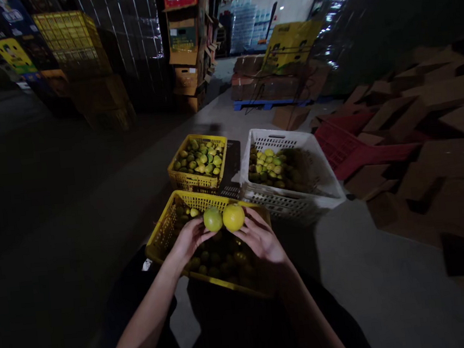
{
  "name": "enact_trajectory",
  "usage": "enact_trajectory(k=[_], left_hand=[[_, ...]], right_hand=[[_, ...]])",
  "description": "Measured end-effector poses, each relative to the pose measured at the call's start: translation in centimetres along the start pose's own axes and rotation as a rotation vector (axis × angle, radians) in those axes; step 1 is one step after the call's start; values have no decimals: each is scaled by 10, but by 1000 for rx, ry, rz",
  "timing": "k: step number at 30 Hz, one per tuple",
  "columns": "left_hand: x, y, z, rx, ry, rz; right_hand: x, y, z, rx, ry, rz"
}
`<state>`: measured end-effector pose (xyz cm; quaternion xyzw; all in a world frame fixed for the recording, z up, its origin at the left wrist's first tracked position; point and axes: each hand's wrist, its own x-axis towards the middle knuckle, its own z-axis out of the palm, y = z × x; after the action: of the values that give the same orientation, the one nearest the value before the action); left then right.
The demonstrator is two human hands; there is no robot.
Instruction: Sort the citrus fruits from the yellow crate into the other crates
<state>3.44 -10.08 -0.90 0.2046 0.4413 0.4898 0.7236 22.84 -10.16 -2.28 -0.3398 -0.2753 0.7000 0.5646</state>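
Observation:
My left hand [189, 237] grips a green citrus fruit [213, 219] by its left side. In my right hand [262, 235] is a yellow citrus fruit [233, 217], held at its right side and from below. The two fruits are side by side above the near yellow crate [160, 224], which has more fruit lying in shadow at its bottom. Beyond it stands a second yellow crate [200, 183], filled with green and yellow fruit. To its right, a white crate [318, 179] has similar fruit, mostly heaped toward its left side.
Flattened and open cardboard boxes [441, 175] pile up on the right, with a red crate [340, 147] among them. Farther back are a blue pallet [268, 103] bearing boxes, a cardboard box stack [185, 52], and a tall yellow crate stack [71, 41] on the left.

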Motion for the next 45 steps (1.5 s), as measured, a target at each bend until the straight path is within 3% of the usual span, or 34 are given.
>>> enact_trajectory(k=[4,7,12,16,19,21,25,29,33,38,42,45], left_hand=[[-2,-3,3,108,-89,-19],[-4,-12,2,196,-185,38],[-1,-24,0,269,-71,45],[-1,-19,1,176,-110,18],[-1,-10,1,202,-143,186],[-3,-5,0,289,-163,352],[-12,1,1,544,-174,631],[-19,4,5,620,-164,718],[-17,3,6,455,-192,599],[-12,-1,3,153,-140,223],[-1,-3,0,107,-133,-96],[13,-14,-8,141,-100,-189]], right_hand=[[4,9,1,-47,64,48],[0,12,7,-223,21,10],[-4,12,15,-449,-28,-36],[-3,13,11,-425,-59,-2],[-3,11,10,-422,-33,-46],[-5,9,11,-447,-9,-147],[-10,0,16,-493,-107,-321],[-13,-4,15,-480,-163,-353],[-13,0,11,-404,-128,-299],[-8,7,12,-131,-95,1],[-1,10,14,-70,-55,170],[1,12,12,50,49,199]])
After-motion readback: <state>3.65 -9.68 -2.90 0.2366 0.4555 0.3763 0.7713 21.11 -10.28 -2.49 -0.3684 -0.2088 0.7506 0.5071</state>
